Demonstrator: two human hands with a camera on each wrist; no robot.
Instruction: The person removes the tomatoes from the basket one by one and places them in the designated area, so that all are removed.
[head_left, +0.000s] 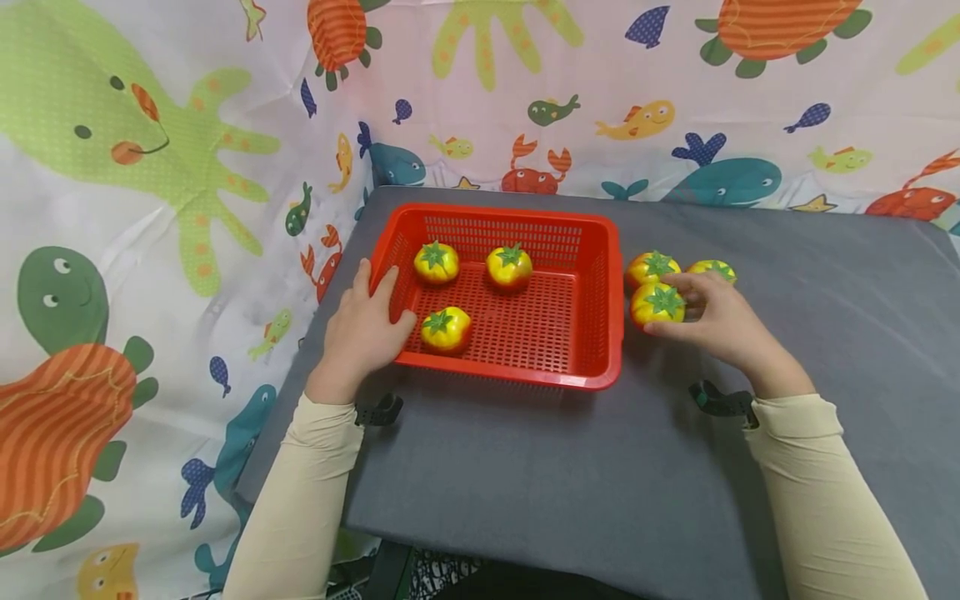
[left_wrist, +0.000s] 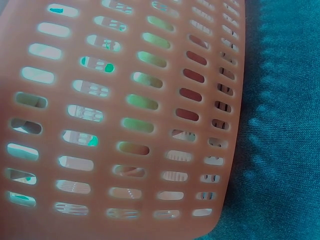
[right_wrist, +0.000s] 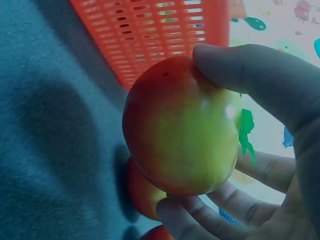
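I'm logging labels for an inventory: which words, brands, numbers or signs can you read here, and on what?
None can be read.
The red basket, fruits and grey table show no lettering.
The wall cloth carries sea-animal pictures, no words that I can see.
Dark wrist straps: too small to tell.

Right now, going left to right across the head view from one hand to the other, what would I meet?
Left hand → red basket → held tomato → right hand.
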